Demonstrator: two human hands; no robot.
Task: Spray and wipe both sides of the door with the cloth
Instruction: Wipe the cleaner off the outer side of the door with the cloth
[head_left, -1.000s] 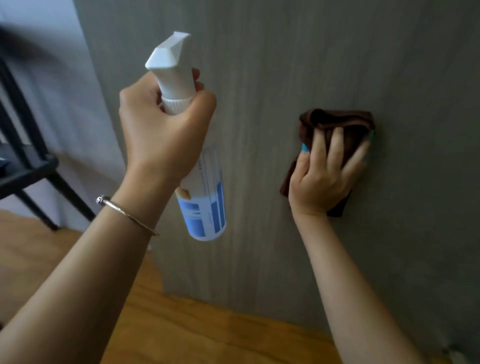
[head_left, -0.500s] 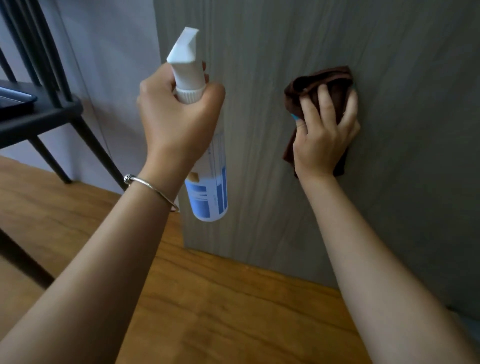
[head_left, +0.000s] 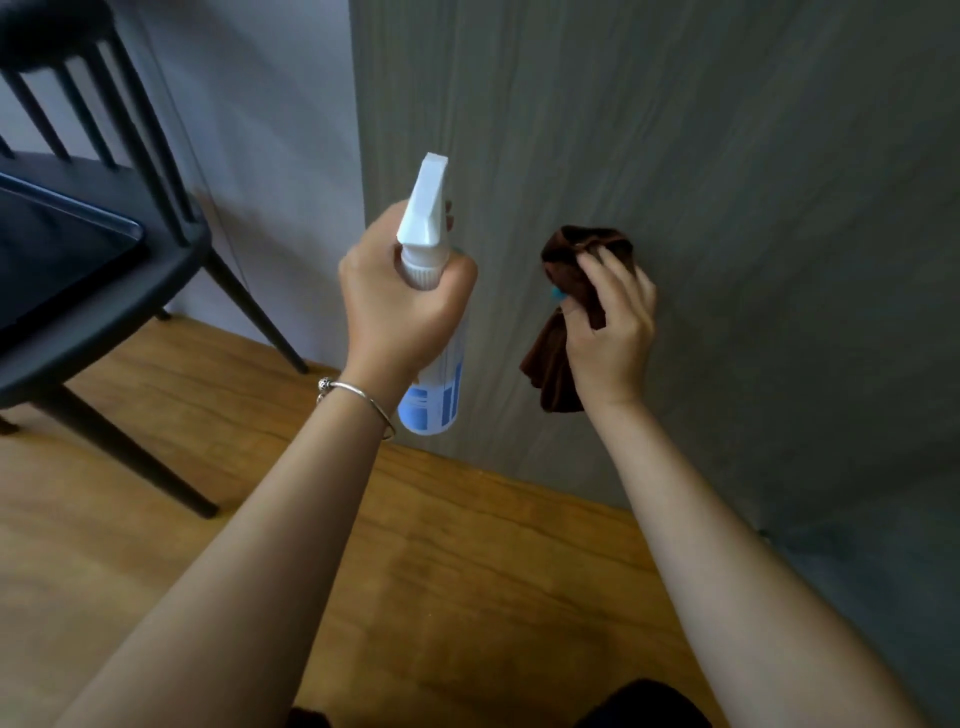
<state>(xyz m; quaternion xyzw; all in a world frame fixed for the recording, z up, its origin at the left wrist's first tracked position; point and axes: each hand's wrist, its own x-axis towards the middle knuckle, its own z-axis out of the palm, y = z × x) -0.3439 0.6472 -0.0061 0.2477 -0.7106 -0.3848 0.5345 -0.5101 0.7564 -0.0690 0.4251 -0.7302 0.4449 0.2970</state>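
The wiping step is in hand: her right hand (head_left: 610, 332) grasps the brown cloth (head_left: 558, 358) against the grey door (head_left: 727, 208), low down. Her left hand (head_left: 402, 306) grips the spray bottle (head_left: 434, 395). Next, I think, another spray.

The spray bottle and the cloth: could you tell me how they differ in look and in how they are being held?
The spray bottle is rigid, white and blue, roughly upright; the cloth is soft, dark brown and bunched, with a corner hanging down. The left hand grips the spray bottle round its neck, off the door; the right hand holds the cloth right at the door's face. Each is held in one hand, at about the same height.
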